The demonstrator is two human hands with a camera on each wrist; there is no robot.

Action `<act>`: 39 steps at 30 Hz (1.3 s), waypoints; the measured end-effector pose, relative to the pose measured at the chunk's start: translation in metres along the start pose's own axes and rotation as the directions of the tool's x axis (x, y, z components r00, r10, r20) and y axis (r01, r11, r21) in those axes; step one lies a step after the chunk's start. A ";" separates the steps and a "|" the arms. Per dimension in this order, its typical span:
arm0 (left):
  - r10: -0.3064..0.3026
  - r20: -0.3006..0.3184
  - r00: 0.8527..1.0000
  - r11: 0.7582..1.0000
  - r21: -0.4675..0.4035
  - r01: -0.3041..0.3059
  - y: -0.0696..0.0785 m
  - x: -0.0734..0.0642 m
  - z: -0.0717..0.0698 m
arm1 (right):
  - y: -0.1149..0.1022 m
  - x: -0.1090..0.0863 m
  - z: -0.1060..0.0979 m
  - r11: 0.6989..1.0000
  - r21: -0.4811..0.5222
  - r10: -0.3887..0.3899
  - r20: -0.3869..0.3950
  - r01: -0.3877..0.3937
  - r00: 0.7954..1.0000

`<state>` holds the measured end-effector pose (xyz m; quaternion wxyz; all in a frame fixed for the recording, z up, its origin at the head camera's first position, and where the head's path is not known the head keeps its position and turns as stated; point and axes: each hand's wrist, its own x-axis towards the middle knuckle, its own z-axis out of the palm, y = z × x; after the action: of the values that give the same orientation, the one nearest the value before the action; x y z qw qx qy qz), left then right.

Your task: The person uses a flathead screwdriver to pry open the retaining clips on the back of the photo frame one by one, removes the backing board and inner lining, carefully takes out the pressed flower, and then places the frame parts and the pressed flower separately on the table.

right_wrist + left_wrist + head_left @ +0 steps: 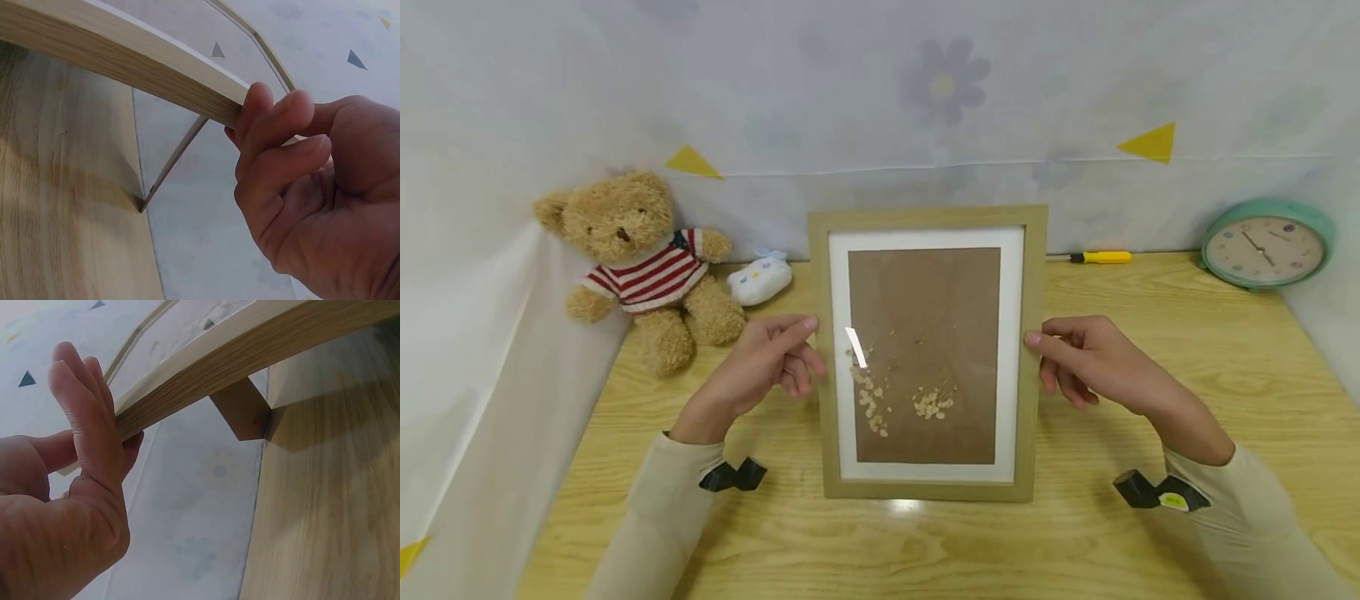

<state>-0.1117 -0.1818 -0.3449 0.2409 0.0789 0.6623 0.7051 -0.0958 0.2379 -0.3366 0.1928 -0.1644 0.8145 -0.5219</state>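
A light wooden picture frame [928, 492] with a white mat and dried flowers on brown backing leans back at the middle of the table. My left hand [775, 354] pinches its left side, thumb on the front edge. On the opposite side my right hand [1093, 358] pinches the frame at about the same height. In the left wrist view the left hand [81, 462] grips the frame's wooden edge [206, 369], and a brown support leg [244, 412] behind it reaches the tabletop. The right wrist view shows the right hand [300, 169] with thumb and fingers around the edge.
A teddy bear [643, 275] in a striped shirt sits at the back left, beside a small white plush [760, 279]. A yellow-handled screwdriver [1101, 257] lies along the back edge. At the back right stands a green clock [1262, 250]. Patterned cloth [880, 100] hangs behind the table [760, 533].
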 end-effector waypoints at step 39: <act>0.209 -0.095 0.973 0.958 0.217 -0.185 0.033 -0.032 0.034 | -0.032 -0.033 0.010 0.987 -0.094 -0.150 -0.212 0.133 0.966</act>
<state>-0.0769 -0.1655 -0.3028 0.1205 0.1276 0.7338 0.6563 -0.0595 0.2324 -0.3061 0.0577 -0.1714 0.8369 -0.5167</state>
